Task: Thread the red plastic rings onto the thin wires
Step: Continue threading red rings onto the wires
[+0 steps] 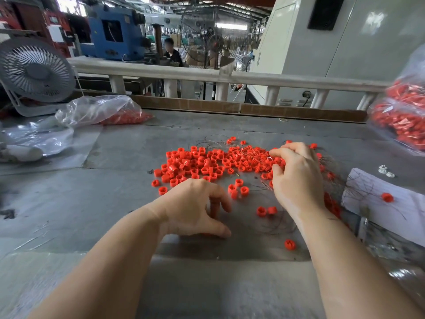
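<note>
A loose pile of red plastic rings [202,161] lies spread over the middle of the grey table [92,203]. Thin dark wires [254,157] lie tangled across the pile's right part and trail toward me at the right. My left hand [195,208] arches over the table just in front of the pile. Its curled fingers and thumb grip a short upright column of red rings [213,209], mostly hidden under the hand. My right hand [296,178] reaches into the pile's right side, fingertips bent down and pinching at the wires there.
Stray rings [266,211] lie between my hands, and one more stray ring [289,244] lies nearer me. Clear bags of red rings sit at back left [103,111] and far right [404,120]. There is a white paper sheet [391,203] at right, a grey fan [34,70] at back left and a cardboard edge [230,107] behind.
</note>
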Tool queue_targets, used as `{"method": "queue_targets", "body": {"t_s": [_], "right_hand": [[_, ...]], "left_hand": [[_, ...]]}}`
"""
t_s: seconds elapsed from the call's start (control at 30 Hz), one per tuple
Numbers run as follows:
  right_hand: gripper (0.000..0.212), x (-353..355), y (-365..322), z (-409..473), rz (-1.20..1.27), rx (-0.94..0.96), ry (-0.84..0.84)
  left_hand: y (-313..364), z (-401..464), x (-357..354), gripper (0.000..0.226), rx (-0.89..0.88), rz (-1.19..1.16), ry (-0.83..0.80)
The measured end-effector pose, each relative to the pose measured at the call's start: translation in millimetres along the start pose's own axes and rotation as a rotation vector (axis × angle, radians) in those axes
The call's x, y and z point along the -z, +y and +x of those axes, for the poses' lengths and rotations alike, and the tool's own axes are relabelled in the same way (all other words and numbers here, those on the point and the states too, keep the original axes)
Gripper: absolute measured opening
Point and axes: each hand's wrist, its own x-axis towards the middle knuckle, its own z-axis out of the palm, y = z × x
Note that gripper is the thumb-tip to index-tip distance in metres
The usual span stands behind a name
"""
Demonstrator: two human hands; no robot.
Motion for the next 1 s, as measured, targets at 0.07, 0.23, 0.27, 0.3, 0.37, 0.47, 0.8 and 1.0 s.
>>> {"method": "queue_targets", "body": {"t_s": [0.07,0.23,0.27,0.3,0.37,0.47,0.8,1.0], "right_hand": [[0.025,0,0,0,0.010,-0.001,0.000],[0.024,0,-2,0,0.022,0.002,-0.006],[0.024,0,-3,0,0.025,0.004,-0.008],[0.024,0,-3,0,0.029,0.006,-0.011],[0.023,-1,-3,0,0.045,0.005,-0.021],[0.021,0,-6,0,0.116,0.019,-0.053],[0.011,1,-30,-14,0.517,0.158,-0.408],[0.009,-2,-30,-16,0.457,0.175,-0.394]], "left_hand": [[0,1,-2,0.027,-0.032,-0.012,0.041],[7,6,-15,0.028,-0.133,-0.002,0.202],[9,6,-17,0.028,-0.160,-0.004,0.201],[11,6,-19,0.026,-0.184,-0.008,0.186],[12,7,-21,0.017,-0.226,0.000,0.148],[10,9,-21,0.008,-0.210,0.031,0.198],[-7,18,-16,0.005,0.045,-0.041,0.657],[-5,16,-18,0.008,0.048,-0.063,0.598]]}}
